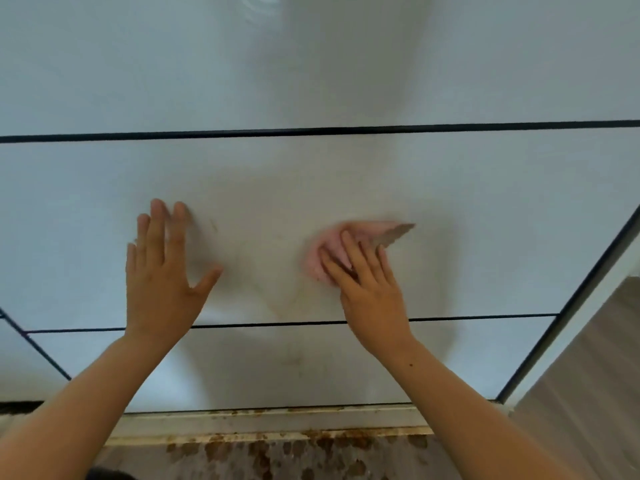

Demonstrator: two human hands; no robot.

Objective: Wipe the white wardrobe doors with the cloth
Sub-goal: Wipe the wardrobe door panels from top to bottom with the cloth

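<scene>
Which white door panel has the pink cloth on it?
The middle panel, between the two horizontal black lines: the right hand presses the pink cloth against it. The upper panel and lower panel have none.

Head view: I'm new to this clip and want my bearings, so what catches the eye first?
The pink cloth, pressed flat against the white wardrobe door by the right hand, right of centre. The left hand rests spread on the same panel, further left. Below, brown stains speckle the bottom rail.
</scene>
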